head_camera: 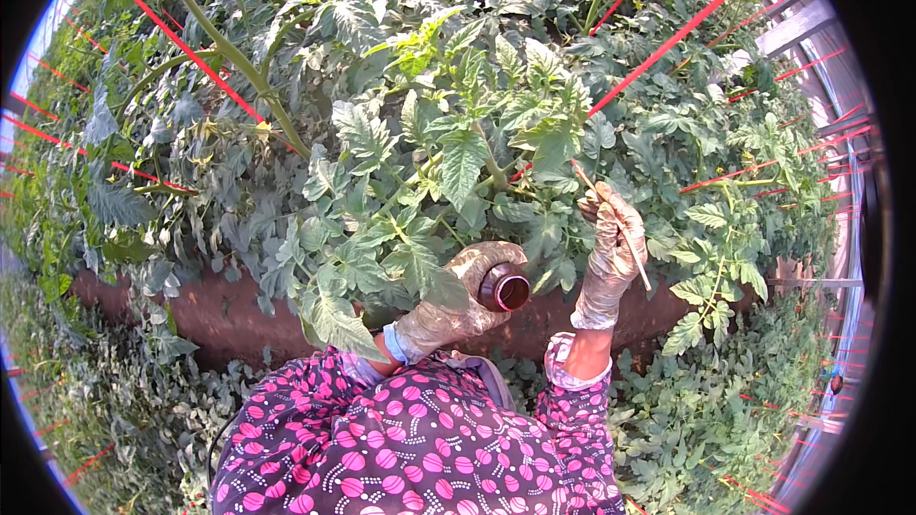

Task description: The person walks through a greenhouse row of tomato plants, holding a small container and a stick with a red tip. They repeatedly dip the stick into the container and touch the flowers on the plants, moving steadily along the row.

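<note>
My left hand point(465, 300), in a stained thin glove, is wrapped around a small dark brown bottle point(494, 292). The bottle's uncapped mouth faces up towards me, and its lower part is hidden by the hand. My right hand point(608, 243), gloved the same way, pinches a thin pale stick point(633, 254) that slants up to the left. The stick's reddish upper end lies near the leaves of a tomato plant point(465, 161). Leafy stems of this plant hang over my left wrist and partly cover it.
Red strings point(680, 32) run slanting among the tomato plants, some beside thick stems point(236, 57). Brown soil point(229, 315) lies between the plant rows. A tomato shoot point(715, 286) hangs to the right of my right hand. Pale framework point(798, 28) stands at the right edge.
</note>
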### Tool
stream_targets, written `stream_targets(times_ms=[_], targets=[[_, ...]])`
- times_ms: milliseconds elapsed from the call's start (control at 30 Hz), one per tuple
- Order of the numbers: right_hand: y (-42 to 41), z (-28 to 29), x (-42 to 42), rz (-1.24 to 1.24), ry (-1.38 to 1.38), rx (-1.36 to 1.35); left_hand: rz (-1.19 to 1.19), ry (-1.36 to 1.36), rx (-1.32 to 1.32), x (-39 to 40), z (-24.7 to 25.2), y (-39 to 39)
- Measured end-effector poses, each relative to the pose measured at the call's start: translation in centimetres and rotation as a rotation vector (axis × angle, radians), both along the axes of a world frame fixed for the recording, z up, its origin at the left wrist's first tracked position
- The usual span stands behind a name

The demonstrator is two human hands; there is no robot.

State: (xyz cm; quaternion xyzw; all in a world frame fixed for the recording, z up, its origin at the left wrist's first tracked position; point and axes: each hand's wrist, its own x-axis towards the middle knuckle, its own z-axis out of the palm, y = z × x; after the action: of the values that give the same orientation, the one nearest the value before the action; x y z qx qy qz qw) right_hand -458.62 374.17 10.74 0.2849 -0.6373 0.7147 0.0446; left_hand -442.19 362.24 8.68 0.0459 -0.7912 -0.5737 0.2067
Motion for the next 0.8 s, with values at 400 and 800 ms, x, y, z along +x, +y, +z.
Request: stream_targets(times_ms=[400, 800], targets=[[2.4, 3.0, 3.0, -0.03, 0.063, -0.162, -0.06, 0.088, 0.008, -0.6, 1.0, -0.5], [16.1, 6.6, 6.6, -0.409, -0.002, -0.491, -0.389, -0.025, 0.122, -4.3, 3.5, 3.0]])
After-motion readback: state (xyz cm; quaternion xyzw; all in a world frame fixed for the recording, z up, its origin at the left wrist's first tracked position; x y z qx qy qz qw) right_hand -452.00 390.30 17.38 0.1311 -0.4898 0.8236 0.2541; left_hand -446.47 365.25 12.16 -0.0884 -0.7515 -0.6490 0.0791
